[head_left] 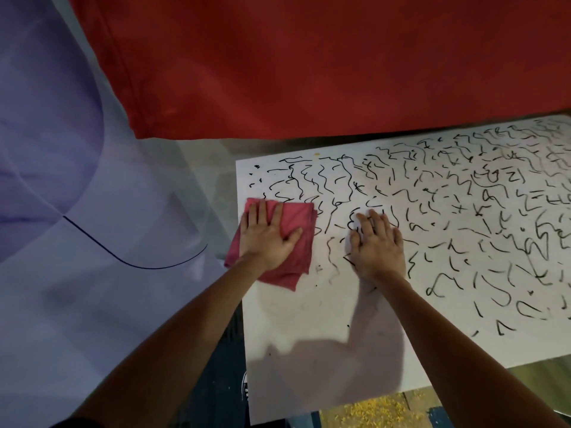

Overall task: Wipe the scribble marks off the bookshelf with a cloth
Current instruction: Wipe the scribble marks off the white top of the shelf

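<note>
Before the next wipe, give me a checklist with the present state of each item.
1. Wiping hand on the cloth: ok. The left hand presses flat on the pink cloth.
2. Cloth fully on the white surface: not ok. Its lower left corner overhangs the left edge.
3. Surface braced: ok. The right hand lies flat on it, beside the cloth and apart from it.
4. Marks in the cloth's path: ok. Scribble marks lie just beyond it and to its right.
5. Path free of the bracing hand: not ok. The right hand covers some marks.
6. Cloth damp: cannot tell.
</note>
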